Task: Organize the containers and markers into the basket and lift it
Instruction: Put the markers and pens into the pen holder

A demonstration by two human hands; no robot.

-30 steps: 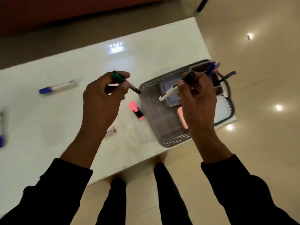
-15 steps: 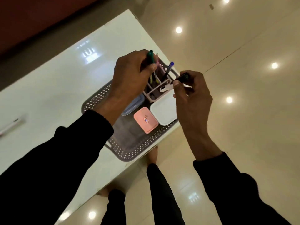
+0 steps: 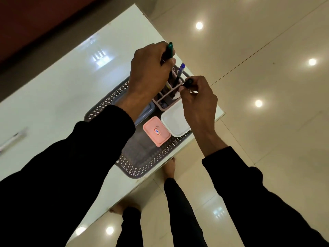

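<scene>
Left hand: the left hand [image 3: 149, 68] has its fingers curled round a green-capped dark marker [image 3: 169, 50], held upright above the pink slotted plastic pen holder [image 3: 164, 100].
Right hand: the right hand [image 3: 199, 98] pinches a black-capped white marker [image 3: 187, 84] at the holder's right side.
In the way: the left forearm in a black sleeve [image 3: 99, 139] covers part of the blue lidded container [image 3: 146, 113].
Grey perforated plastic basket [image 3: 153, 163]: sits at the worktop's [image 3: 62, 90] near right corner; it holds the pen holder, the blue container, a pink rectangular lidded box [image 3: 156, 131] and a white square container [image 3: 175, 122].
Pen holder: a blue-capped marker [image 3: 179, 72] stands inside.
Worktop left edge: a blurred white pen [image 3: 12, 139] lies well apart.
</scene>
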